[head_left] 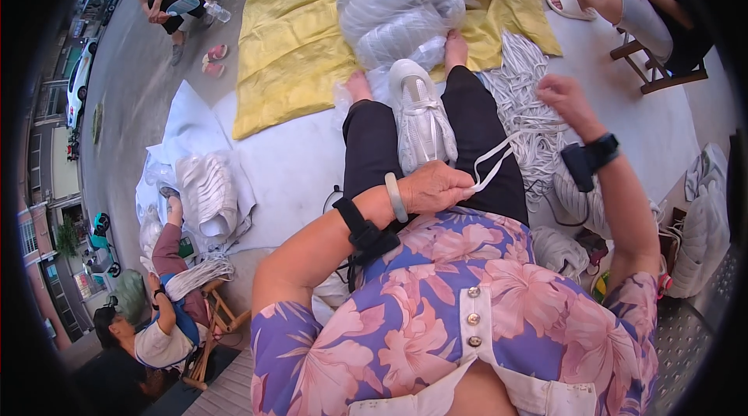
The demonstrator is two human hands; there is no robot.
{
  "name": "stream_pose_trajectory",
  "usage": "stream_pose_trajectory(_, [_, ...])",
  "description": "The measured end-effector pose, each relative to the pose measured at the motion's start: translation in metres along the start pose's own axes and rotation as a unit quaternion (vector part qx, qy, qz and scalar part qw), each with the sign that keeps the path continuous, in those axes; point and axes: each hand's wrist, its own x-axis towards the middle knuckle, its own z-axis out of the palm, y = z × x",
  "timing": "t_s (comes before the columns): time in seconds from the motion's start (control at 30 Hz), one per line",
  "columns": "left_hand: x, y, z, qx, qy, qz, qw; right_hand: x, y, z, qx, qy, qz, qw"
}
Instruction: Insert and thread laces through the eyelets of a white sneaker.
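Note:
A white sneaker rests between my thighs, toe pointing away from me, with white laces across its front. My left hand, closed, grips a white shoelace just off the shoe's near end. That lace loops up over my right thigh toward my right hand. The right hand is raised beyond my right knee with its fingers curled, and the lace runs up to its lower side. Beneath it lies a big heap of loose white shoelaces on the ground sheet.
Clear plastic bags of white shoes lie ahead on a yellow sheet. More bundled shoes sit at left, and bagged ones at right. People sit at left and far right, one on a wooden stool. Pink slippers lie far left.

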Motion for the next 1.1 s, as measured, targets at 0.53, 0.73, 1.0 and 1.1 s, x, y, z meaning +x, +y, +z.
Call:
stream_pose_trajectory(0.53, [-0.002,-0.007,0.000,-0.004,0.063,0.121,0.991,0.046,-0.058,0.165,0.233,-0.100,0.091,0.963])
stream_pose_trajectory(0.73, [-0.003,-0.008,0.001,-0.035,0.044,0.095,0.994,0.046,-0.052,0.178,0.227,-0.056,0.064,0.970])
stream_pose_trajectory(1.0, [-0.003,-0.017,0.004,-0.011,0.024,0.070,0.997,0.045,-0.049,0.177,0.160,-0.029,-0.017,0.987])
stream_pose_trajectory(1.1, [-0.002,-0.018,0.005,-0.020,0.023,0.067,0.997,0.047,-0.052,0.177,0.153,-0.041,-0.027,0.987])
